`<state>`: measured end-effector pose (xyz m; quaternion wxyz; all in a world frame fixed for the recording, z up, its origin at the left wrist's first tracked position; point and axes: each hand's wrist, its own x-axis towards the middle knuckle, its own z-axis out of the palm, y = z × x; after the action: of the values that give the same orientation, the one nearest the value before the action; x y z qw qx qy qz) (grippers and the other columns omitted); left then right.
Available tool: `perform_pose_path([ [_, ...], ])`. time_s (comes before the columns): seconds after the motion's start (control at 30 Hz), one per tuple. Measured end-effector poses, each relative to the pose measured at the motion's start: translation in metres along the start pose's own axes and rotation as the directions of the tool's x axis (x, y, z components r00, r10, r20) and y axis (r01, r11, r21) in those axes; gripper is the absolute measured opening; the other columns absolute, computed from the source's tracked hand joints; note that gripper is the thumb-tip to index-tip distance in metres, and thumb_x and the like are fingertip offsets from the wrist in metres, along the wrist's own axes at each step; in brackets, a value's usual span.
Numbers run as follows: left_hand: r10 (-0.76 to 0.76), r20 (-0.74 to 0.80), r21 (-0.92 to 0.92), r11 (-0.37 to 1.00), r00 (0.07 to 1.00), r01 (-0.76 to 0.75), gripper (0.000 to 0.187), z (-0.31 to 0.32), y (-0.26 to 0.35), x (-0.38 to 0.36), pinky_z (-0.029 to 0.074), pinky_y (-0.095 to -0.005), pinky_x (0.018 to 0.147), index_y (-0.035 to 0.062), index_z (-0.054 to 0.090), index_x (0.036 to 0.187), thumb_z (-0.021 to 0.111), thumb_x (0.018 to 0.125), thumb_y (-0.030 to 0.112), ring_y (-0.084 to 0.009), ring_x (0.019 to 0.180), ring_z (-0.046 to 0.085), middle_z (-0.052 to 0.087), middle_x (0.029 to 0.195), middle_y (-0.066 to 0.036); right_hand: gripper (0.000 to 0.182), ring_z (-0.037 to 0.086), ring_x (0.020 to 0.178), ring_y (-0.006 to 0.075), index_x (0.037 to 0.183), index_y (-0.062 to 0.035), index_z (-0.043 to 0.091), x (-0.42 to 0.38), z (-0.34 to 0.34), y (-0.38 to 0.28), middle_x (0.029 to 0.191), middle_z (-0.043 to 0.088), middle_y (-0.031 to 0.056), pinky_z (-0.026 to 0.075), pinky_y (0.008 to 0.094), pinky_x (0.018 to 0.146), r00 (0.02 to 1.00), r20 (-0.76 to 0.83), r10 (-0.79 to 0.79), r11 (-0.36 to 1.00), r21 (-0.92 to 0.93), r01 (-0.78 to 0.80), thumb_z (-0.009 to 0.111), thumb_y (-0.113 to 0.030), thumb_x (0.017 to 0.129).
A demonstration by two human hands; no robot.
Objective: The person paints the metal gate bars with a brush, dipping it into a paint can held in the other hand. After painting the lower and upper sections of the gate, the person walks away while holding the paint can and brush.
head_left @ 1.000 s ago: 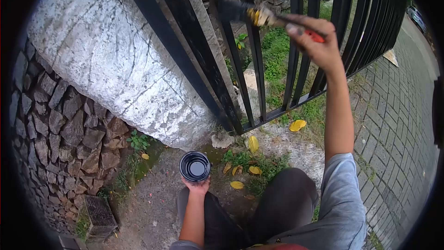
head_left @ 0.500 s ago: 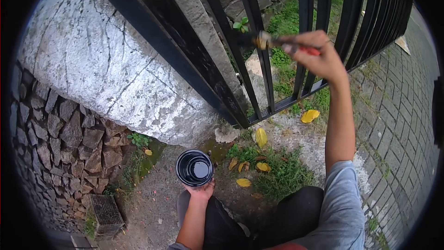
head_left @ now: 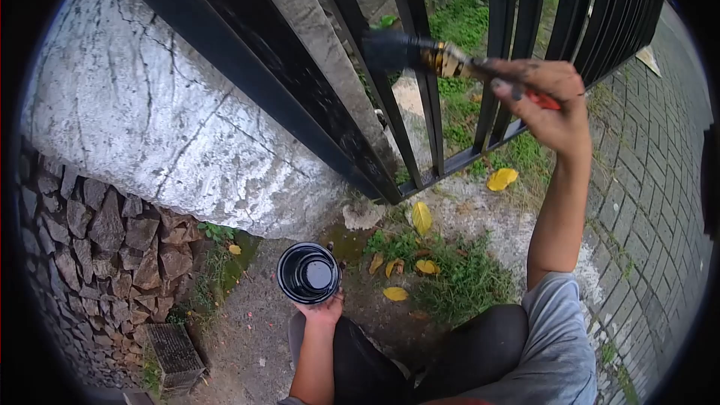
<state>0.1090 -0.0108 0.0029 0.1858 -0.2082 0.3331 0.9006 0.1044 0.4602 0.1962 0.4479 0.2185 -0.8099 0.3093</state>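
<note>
My right hand (head_left: 546, 97) grips a paintbrush (head_left: 446, 60) with a red part on its handle. The dark bristles are blurred and lie across a black metal bar of the gate (head_left: 412, 37); whether they touch it I cannot tell. Low in front of my body, my left hand (head_left: 322, 309) holds a black can (head_left: 309, 274) from below and behind. Dark glossy paint shows inside the can, which stays upright. Dark stains mark the fingers of my right hand.
On the left a pale cracked concrete slab (head_left: 172, 120) rises above a stone wall (head_left: 112, 240). A concrete block (head_left: 174, 356) sits at the lower left. Yellow leaves (head_left: 421, 217) and grass (head_left: 472, 285) lie below the gate. Paving (head_left: 645, 172) runs along the right.
My right hand has moved right and slightly down with the brush, which looks larger and closer to the camera. The can appears slightly further left.
</note>
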Motion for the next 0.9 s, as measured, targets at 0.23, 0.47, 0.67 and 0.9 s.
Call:
perform_pose_path([
  [0.23,0.019,-0.068,-0.051,0.998,0.997,-0.023,0.058,-0.005,0.006,0.005,0.058,-0.0356,0.065,0.0115,0.065,0.121,0.052,0.088,0.056,-0.0283,0.098,0.068,0.069,0.117,-0.009,0.03,0.052,0.054,0.0085,0.115,-0.0087,0.074,-0.034,0.035,0.008,0.073,0.069,0.0037,0.041,0.026,0.048,1.0,0.01,0.015,1.0,0.004,-0.015,0.074,-0.009,0.086],
  [0.47,-0.015,0.026,-0.095,0.995,1.0,0.017,0.066,-0.005,0.01,0.01,0.061,-0.0374,0.062,0.0096,0.06,0.129,0.055,0.085,0.058,-0.0329,0.105,0.066,0.065,0.125,-0.012,0.03,0.054,0.052,0.0154,0.111,-0.0035,0.074,-0.136,0.077,0.001,0.066,0.062,0.0088,0.044,0.031,0.05,0.96,0.133,0.246,0.969,-0.042,-0.242,0.073,-0.001,0.081],
  [0.67,-0.038,0.098,-0.1,0.994,0.994,0.047,0.067,-0.007,0.011,0.01,0.062,-0.0404,0.066,0.0113,0.056,0.135,0.059,0.084,0.055,-0.0344,0.113,0.063,0.057,0.136,-0.016,0.03,0.053,0.053,0.0161,0.111,-0.0013,0.073,-0.101,0.055,-0.021,0.062,0.056,0.0076,0.041,0.0325,0.047,0.984,0.054,0.169,0.979,-0.124,-0.161,0.071,0.001,0.082],
  [0.9,0.027,0.045,-0.118,0.993,0.999,-0.022,0.068,-0.012,0.013,0.012,0.062,-0.0406,0.066,0.0121,0.055,0.136,0.062,0.082,0.053,-0.0358,0.115,0.061,0.058,0.136,-0.014,0.029,0.06,0.055,0.018,0.109,0.0004,0.073,-0.151,0.082,-0.014,0.071,0.065,0.0115,0.048,0.0321,0.05,0.945,0.149,0.29,0.956,-0.085,-0.28,0.072,0.0,0.08],
])
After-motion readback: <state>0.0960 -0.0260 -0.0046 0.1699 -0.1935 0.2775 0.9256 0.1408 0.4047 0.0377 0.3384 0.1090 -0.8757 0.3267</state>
